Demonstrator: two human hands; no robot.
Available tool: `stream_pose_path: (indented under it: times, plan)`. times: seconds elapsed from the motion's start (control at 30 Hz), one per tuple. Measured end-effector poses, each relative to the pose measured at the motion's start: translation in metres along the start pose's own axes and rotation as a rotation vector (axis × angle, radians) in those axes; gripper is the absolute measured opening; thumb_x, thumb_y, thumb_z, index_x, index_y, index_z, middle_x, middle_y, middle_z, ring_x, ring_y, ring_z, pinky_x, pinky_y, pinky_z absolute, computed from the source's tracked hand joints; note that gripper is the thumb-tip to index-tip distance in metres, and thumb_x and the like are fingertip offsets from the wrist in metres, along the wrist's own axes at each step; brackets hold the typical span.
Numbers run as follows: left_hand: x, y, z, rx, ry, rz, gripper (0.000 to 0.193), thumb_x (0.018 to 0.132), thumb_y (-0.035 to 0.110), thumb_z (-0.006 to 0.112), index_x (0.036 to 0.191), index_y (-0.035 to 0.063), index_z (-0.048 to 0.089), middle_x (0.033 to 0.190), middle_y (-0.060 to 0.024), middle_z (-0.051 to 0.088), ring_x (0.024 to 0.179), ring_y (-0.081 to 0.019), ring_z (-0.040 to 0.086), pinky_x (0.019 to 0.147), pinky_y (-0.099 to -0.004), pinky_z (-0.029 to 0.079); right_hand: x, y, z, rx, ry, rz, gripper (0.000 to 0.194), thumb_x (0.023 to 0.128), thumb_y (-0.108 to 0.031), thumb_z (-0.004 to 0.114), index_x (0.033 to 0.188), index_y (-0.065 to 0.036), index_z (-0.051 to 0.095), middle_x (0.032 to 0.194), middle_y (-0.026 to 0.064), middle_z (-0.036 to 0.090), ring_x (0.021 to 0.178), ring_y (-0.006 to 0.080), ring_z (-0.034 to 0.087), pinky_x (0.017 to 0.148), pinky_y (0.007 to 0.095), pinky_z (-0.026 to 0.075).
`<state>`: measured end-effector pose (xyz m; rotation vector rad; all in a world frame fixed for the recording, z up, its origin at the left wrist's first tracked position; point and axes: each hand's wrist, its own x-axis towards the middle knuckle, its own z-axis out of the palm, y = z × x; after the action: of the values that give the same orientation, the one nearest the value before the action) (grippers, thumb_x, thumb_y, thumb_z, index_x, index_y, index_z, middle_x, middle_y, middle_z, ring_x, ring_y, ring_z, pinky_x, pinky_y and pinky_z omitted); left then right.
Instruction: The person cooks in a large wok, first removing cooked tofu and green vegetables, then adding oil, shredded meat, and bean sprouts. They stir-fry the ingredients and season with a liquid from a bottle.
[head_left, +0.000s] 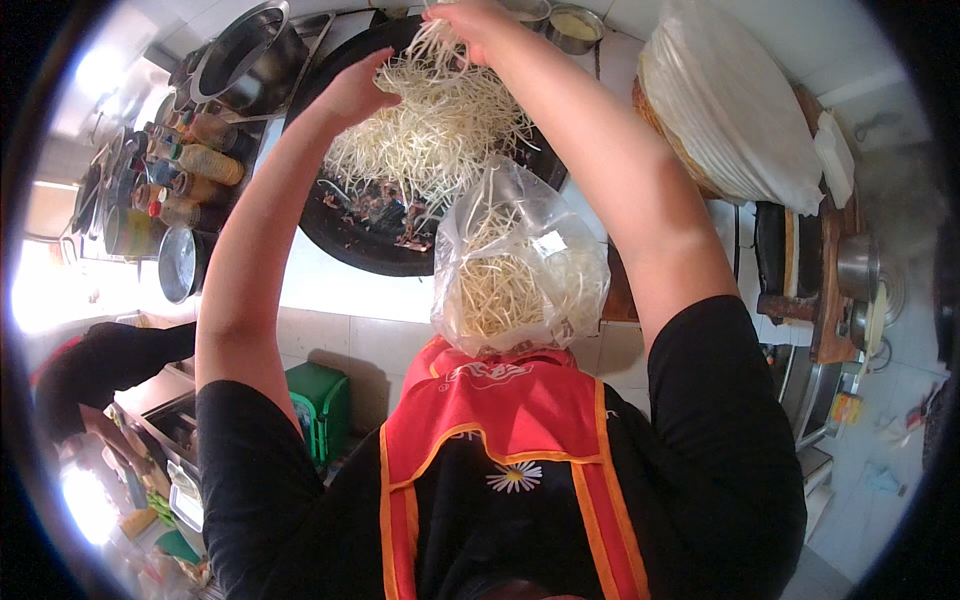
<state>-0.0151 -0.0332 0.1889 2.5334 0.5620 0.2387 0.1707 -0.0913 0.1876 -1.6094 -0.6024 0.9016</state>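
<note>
A large heap of bean sprouts lies in a wide black wok. Dark cooked bits show at the wok's near side. My right hand is above the far side of the heap, gripping a bunch of sprouts whose strands hang down. At the heap's left, my left hand has its thumb apart from the fingers and nothing visible in it; whether it touches the sprouts is unclear. A clear plastic bag with more sprouts inside stands at the wok's near right edge, against my red apron.
Several sauce bottles and a metal pot stand left. A small metal bowl sits beyond the wok. Right is a basket covered with white plastic. A green bin is below; another person's dark sleeve shows left.
</note>
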Motion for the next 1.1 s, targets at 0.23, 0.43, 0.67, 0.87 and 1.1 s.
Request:
stream_pose_path:
  times: [0.23,0.43,0.67,0.87,1.1]
  plan:
    - [-0.135,0.100,0.014,-0.179,-0.328,-0.130,0.076,0.070,0.058,0.066,0.119,0.0023,0.046,0.083,-0.0154,0.062,0.076,-0.0275,0.063,0.068,-0.0356,0.049,-0.123,0.009,-0.020,0.476,-0.114,-0.150,0.022,0.086,-0.018,0.055,0.083,0.003,0.063,0.067,0.0092,0.063,0.062,0.0180,0.063,0.055,0.0301,0.048]
    - [-0.216,0.128,0.065,-0.579,-0.113,-0.240,0.059,0.081,0.005,0.057,0.134,0.0051,0.030,0.073,-0.0091,0.057,0.066,-0.0186,0.059,0.063,-0.0307,0.048,-0.254,0.065,-0.011,0.354,0.087,-0.106,0.029,0.090,-0.029,0.053,0.085,-0.002,0.063,0.071,0.0038,0.062,0.059,0.0072,0.054,0.051,0.0238,0.040]
    - [-0.240,0.121,0.069,-1.055,-0.027,-0.489,0.019,0.094,0.013,0.048,0.101,-0.0018,0.057,0.078,-0.0022,0.058,0.074,-0.0092,0.055,0.072,-0.0230,0.044,-0.191,0.033,-0.004,0.704,-0.053,-0.095,0.025,0.085,-0.027,0.058,0.090,-0.002,0.058,0.069,0.0036,0.059,0.054,0.0082,0.051,0.046,0.0254,0.041]
    - [-0.237,0.135,0.047,-1.333,0.046,-0.258,0.026,0.094,0.010,0.044,0.116,-0.0025,0.052,0.079,-0.0021,0.054,0.075,-0.0094,0.050,0.075,-0.0245,0.042,-0.197,0.035,-0.045,-0.388,-0.095,-0.214,0.089,0.072,-0.029,0.073,0.140,-0.010,0.019,0.141,0.0224,0.025,0.128,0.0389,0.028,0.100,0.0463,0.032]
    - [-0.258,0.162,0.043,-1.333,0.007,-0.302,0.041,0.094,0.010,0.042,0.132,-0.0047,0.036,0.065,0.0019,0.042,0.062,-0.0084,0.044,0.076,-0.0302,0.046,-0.313,0.122,-0.082,-1.315,0.105,-0.104,0.082,0.070,-0.004,0.064,0.138,-0.021,0.020,0.134,0.0232,0.033,0.123,0.0393,0.035,0.098,0.0476,0.033]
